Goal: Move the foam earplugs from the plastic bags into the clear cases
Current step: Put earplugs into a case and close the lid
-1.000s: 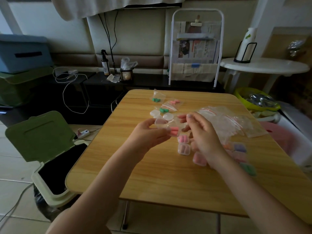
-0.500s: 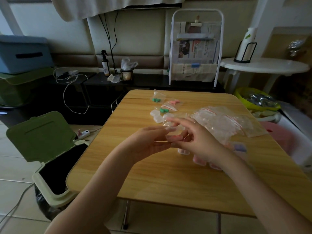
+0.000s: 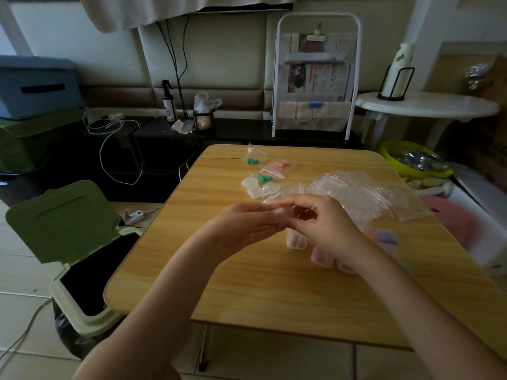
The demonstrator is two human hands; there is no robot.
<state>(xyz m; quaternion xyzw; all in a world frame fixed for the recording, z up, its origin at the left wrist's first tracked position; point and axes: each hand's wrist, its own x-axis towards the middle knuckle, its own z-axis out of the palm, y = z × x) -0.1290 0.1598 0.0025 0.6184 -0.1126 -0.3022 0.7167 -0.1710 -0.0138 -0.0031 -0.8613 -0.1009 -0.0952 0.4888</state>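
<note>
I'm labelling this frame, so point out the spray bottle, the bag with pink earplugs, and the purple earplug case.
spray bottle (image 3: 168, 105), head view, on the label of its body.
bag with pink earplugs (image 3: 280, 165), head view, on the pink earplugs inside.
purple earplug case (image 3: 386, 238), head view, on its purple top.

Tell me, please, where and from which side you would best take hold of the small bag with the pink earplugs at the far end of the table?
Probably pinch the small bag with the pink earplugs at its empty end near the red zip strip, coming from above. It lies flat on the wooden table, so no edge stands up, and the earplugs bulge at the far end; the thin film beside them should lift easily.
</note>
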